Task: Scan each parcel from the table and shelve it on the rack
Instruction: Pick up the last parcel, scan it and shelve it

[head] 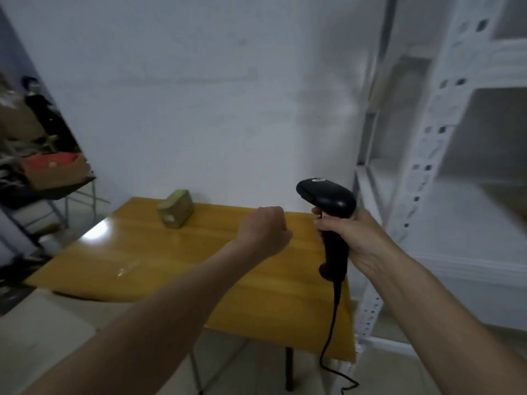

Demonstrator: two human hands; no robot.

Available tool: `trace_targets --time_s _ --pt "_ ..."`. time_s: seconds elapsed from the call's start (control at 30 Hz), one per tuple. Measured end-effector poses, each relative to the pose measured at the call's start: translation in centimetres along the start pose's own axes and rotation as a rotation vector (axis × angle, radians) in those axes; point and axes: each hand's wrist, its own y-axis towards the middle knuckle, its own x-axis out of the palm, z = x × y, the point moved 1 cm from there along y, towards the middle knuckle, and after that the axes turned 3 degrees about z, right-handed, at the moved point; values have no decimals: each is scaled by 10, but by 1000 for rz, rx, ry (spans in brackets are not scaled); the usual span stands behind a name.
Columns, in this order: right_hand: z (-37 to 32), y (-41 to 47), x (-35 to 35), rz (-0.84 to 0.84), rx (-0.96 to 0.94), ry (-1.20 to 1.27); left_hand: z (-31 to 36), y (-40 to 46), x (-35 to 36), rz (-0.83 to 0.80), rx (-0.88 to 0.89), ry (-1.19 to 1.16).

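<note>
One small tan parcel with a pale label lies at the far side of the yellow wooden table. My right hand grips the handle of a black barcode scanner, held upright above the table's right edge, its cable hanging down toward the floor. My left hand hovers over the middle of the table with its fingers curled and nothing in it, well to the right of the parcel. The white metal rack stands just right of the table; its visible shelves look bare.
A white wall stands behind the table. At the far left, a dark metal stand carries a cardboard box and clutter. Pale floor shows in front of the table.
</note>
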Motion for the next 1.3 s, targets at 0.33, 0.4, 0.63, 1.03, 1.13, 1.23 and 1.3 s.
trace_targets --time_s 0.33,0.4,0.63,1.03,1.13,1.23,1.3 --pt "50 45 161 -133 109 -47 -182 -24 -21 8 -194 53" --pt "56 57 181 -138 132 -61 -205 -17 -21 3 -229 39" --pt "73 119 220 -174 201 -65 -254 26 -6 -28 -338 -2" --pt "74 236 279 -255 341 -45 -330 126 24 -77 -531 60" --pt "87 256 297 -231 400 -30 -350 138 37 -124 -590 79" --pt "103 276 313 -230 450 -35 -372 154 49 -165 -649 88" --pt "113 290 321 -217 470 -45 -389 165 57 -179 -682 86"
